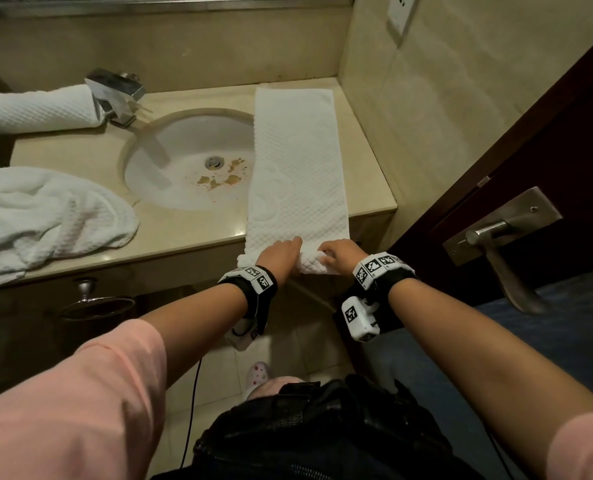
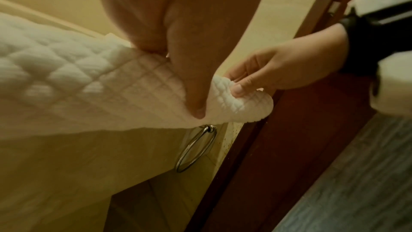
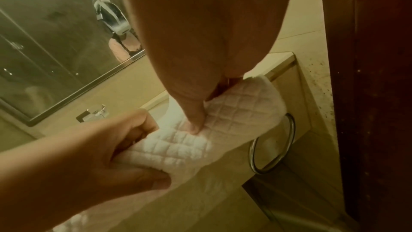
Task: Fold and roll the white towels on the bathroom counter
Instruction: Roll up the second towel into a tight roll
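Note:
A white quilted towel (image 1: 297,161), folded into a long strip, lies on the beige counter (image 1: 80,147) to the right of the sink and hangs over the front edge. Its near end (image 1: 314,263) is curled into the start of a roll. My left hand (image 1: 279,252) grips the left part of that curled end (image 3: 178,149), thumb under it. My right hand (image 1: 342,254) pinches the right part (image 2: 234,101). A rolled white towel (image 1: 35,109) lies at the back left. A crumpled white towel (image 1: 45,216) sits at the front left.
The round sink (image 1: 187,161) has brown stains near its drain, and a chrome tap (image 1: 118,93) stands behind it. A chrome towel ring (image 2: 196,147) hangs under the counter's front. A dark wooden door with a metal handle (image 1: 496,237) stands close on the right.

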A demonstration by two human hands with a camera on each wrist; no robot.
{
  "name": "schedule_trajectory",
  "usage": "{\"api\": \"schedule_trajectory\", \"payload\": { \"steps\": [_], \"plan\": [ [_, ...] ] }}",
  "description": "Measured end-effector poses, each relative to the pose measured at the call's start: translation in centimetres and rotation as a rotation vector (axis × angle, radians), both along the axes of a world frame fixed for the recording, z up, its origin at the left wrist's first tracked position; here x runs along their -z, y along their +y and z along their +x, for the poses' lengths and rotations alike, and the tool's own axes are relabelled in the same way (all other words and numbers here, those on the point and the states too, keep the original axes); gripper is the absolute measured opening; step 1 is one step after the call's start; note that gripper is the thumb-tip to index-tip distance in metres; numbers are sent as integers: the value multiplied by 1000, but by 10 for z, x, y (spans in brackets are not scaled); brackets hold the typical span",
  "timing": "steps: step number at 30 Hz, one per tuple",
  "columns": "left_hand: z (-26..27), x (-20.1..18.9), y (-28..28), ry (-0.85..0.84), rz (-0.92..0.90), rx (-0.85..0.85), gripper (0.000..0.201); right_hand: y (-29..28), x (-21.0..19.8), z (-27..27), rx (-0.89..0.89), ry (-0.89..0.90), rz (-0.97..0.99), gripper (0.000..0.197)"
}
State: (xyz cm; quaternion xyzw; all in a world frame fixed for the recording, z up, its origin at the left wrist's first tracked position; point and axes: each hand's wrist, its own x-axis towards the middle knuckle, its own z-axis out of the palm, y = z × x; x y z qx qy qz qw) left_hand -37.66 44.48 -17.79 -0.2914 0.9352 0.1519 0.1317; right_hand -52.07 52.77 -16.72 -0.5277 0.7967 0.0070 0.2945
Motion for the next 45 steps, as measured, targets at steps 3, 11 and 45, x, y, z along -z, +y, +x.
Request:
{"api": "schedule_trajectory", "payload": {
  "steps": [3,11,45],
  "plan": [
    [4,-1,-4,-1,-42,34,34,-1,2,2,43,6,-6,28],
    [-11,-1,-26,-114,155,62,39,17,-7,19,-291,343,-295,28],
    [-6,22,-1,-94,-216,4,26,-29,-6,14,-61,83,69,38]
  ]
}}
